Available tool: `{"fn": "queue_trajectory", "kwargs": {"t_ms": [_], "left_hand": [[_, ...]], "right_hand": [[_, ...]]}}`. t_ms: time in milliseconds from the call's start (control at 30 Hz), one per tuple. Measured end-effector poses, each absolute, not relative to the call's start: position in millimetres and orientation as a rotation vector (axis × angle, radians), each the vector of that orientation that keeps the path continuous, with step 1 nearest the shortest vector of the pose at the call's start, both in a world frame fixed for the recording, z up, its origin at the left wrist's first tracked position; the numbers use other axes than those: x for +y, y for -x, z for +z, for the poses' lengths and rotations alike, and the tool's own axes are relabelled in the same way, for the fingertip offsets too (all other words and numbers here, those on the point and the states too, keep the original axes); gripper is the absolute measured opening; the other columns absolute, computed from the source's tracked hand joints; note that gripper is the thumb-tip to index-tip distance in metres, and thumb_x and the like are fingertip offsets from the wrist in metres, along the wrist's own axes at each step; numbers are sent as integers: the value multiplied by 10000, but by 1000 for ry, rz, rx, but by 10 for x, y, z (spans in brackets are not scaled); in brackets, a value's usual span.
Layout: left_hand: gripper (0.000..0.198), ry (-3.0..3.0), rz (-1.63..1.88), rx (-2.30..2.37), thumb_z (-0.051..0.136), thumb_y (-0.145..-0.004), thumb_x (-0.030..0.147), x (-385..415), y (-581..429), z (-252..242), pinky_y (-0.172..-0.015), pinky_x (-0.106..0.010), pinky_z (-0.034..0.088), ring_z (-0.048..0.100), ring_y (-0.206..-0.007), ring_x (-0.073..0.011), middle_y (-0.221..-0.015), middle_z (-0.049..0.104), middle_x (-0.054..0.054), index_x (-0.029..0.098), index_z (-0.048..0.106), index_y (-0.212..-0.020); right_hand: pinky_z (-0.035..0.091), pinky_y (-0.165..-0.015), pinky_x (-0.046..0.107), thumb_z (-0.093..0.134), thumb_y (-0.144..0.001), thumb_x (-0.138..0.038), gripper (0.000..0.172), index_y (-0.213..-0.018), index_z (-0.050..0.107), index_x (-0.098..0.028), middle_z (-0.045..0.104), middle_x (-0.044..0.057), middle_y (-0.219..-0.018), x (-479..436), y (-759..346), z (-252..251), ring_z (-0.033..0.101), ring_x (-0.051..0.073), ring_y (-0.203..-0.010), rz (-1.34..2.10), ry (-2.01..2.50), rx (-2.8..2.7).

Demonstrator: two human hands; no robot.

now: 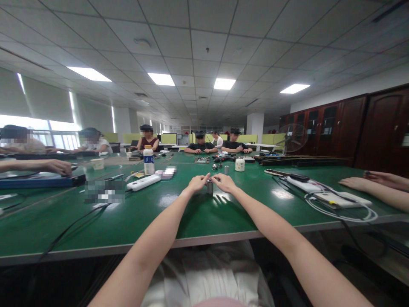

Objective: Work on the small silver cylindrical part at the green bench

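Note:
A small grey metal cylinder (pixel 209 188) stands upright on the green table, close in front of me. From its left side my left hand (pixel 198 183) reaches in, fingers closed at the cylinder's upper end. My right hand (pixel 225 183) comes from the other side, with its fingertips bent in at the same dark top. The thumbs of both hands nearly meet above it. Just past my right hand stands a second grey cylinder (pixel 226 169). Beside that is a round white jar (pixel 239 164). My fingers partly hide the top of the held cylinder.
A white power strip (pixel 143 182) and a bottle (pixel 148 160) stand left; cables and a white power strip (pixel 303 184) lie right. Small parts and a circuit board (pixel 202 159) are farther back. Other people's hands (pixel 354 183) rest at both sides. The table's front edge (pixel 220 238) runs below my forearms.

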State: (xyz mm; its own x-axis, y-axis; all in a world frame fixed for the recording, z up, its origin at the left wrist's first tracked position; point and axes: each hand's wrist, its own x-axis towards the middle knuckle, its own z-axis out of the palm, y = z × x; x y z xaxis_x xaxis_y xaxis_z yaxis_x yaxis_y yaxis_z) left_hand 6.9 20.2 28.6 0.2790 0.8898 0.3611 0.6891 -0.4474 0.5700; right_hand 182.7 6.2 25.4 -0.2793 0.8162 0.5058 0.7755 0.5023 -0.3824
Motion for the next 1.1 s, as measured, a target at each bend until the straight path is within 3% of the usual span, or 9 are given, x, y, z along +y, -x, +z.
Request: {"fn": "queue_trajectory", "kwargs": {"t_ms": [100, 267, 367, 633, 733, 900, 1033, 1100], "left_hand": [[318, -2278, 868, 1366, 561, -907, 412, 199, -31, 249, -798, -378, 524, 639, -889, -206, -1002, 659, -54, 129, 635, -1033], [537, -2296, 857, 1322, 785, -598, 519, 190, 3, 232, -658, -261, 471, 656, -752, -217, -711, 700, -26, 152, 722, -984], [564, -2318, 844, 1285, 777, -554, 549, 173, -5, 243, -585, -248, 426, 637, -673, -212, -583, 656, 4, 150, 744, -951], [518, -2333, 814, 1239, 762, -591, 531, 129, -47, 257, -584, -239, 418, 631, -660, -190, -633, 679, 1, 148, 744, -939], [482, -2328, 808, 1264, 772, -622, 489, 138, -48, 257, -614, -247, 444, 648, -702, -201, -659, 688, -10, 143, 731, -955], [336, -2331, 791, 1334, 664, -820, 421, 161, -38, 247, -699, -320, 508, 641, -734, -171, -819, 680, -27, 125, 664, -981], [293, -2335, 756, 1359, 589, -891, 403, 172, -35, 230, -726, -342, 524, 639, -752, -164, -845, 662, -26, 120, 644, -942], [295, -2341, 745, 1359, 591, -890, 404, 174, -36, 225, -732, -345, 525, 639, -760, -166, -846, 661, -28, 118, 643, -941]], "right_hand": [[442, -872, 315, 533, -897, -412, 276, -1017, 725, -254, 694, 45, -1059, 47, -1833, 265, 607, 213, -961, 30, 1324, -2059], [465, -816, 278, 601, -849, -459, 261, -957, 747, -271, 723, 23, -989, 53, -1827, 252, 632, 198, -915, 39, 1318, -2029], [481, -791, 270, 605, -839, -472, 274, -918, 756, -257, 735, 24, -952, 73, -1795, 233, 648, 200, -900, 72, 1315, -2006], [499, -804, 258, 506, -907, -448, 345, -1003, 736, -209, 735, 51, -1015, 176, -1817, 261, 665, 199, -933, 115, 1342, -1963], [489, -856, 319, 517, -901, -462, 334, -1018, 732, -236, 726, 58, -1047, 209, -1930, 251, 650, 232, -988, 115, 1415, -1976], [416, -961, 488, 721, -758, -435, 247, -899, 745, -234, 721, 83, -998, 224, -2086, 156, 595, 300, -1080, 142, 1596, -2081], [409, -990, 482, 627, -864, -401, 273, -1012, 673, -176, 659, 85, -1121, 238, -2109, 127, 581, 227, -1096, 153, 1627, -2156], [415, -987, 461, 666, -828, -410, 286, -1036, 681, -213, 674, 70, -1116, 246, -2107, 133, 588, 234, -1097, 153, 1602, -2170]]}}
